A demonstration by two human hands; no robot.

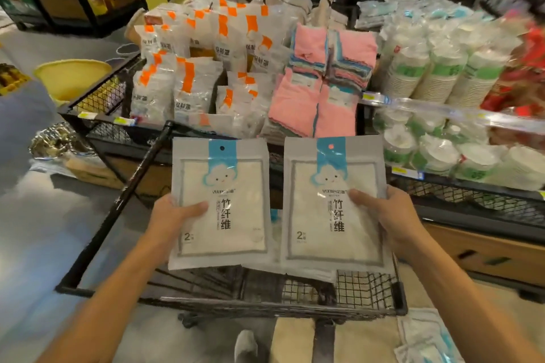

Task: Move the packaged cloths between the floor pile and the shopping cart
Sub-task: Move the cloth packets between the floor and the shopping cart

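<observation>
My left hand [172, 216] grips a grey-and-blue packaged cloth [219, 203] by its left edge, thumb on the front. My right hand [386, 214] grips a second, matching packaged cloth [331, 206] by its right edge. Both packs are held side by side, faces up, above the black wire shopping cart [365, 293]. More packs seem stacked under the right one. On the floor at the lower right lies a pile of the same packaged cloths [427, 342].
Beyond the cart stands a black wire display bin [100, 97] with orange-marked bags [188, 68], pink folded cloths [318, 91] and stacked paper cups [436, 74]. A yellow basin [70, 76] sits at left. My shoe [246, 346] shows below the cart.
</observation>
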